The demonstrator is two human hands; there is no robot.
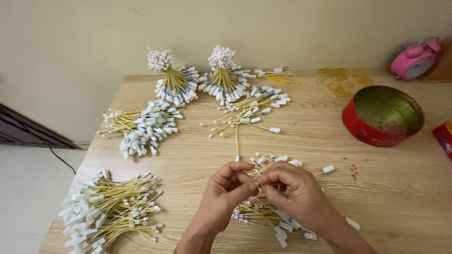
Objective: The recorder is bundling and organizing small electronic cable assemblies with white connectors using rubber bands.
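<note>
Both hands meet over the near middle of the wooden table (386, 188). The left hand (226, 193) has its fingers curled in narrow, thumb and forefinger pinched together at the tips. The right hand (292, 188) is pinched the same way, its fingertips touching those of the left. Between them they hold thin yellow wires with small white plugs; the exact number in the pinch cannot be told.

Directly under and just beyond the hands lies a loose pile of wires (263, 211), some ends poking out past the right wrist. One single white plug (327, 169) lies just to the right of the right hand, with a few small red specks (353, 171) beside it.

Well to the left of the left hand sits a large bundle of wires (106, 209) at the table's near corner. Farther away from the hands, toward the wall, lie a second flat bundle (141, 124), two tied fan-shaped bundles (174, 82) (223, 77) standing on their spread ends, and a scattered bunch (249, 110).

Far to the right of the right hand stands a round red tin (372, 129), open, with a dull gold inside. Beyond it, near the wall, sits a pink alarm clock (414, 61). A red box edge (445, 136) shows at the frame's right side.
</note>
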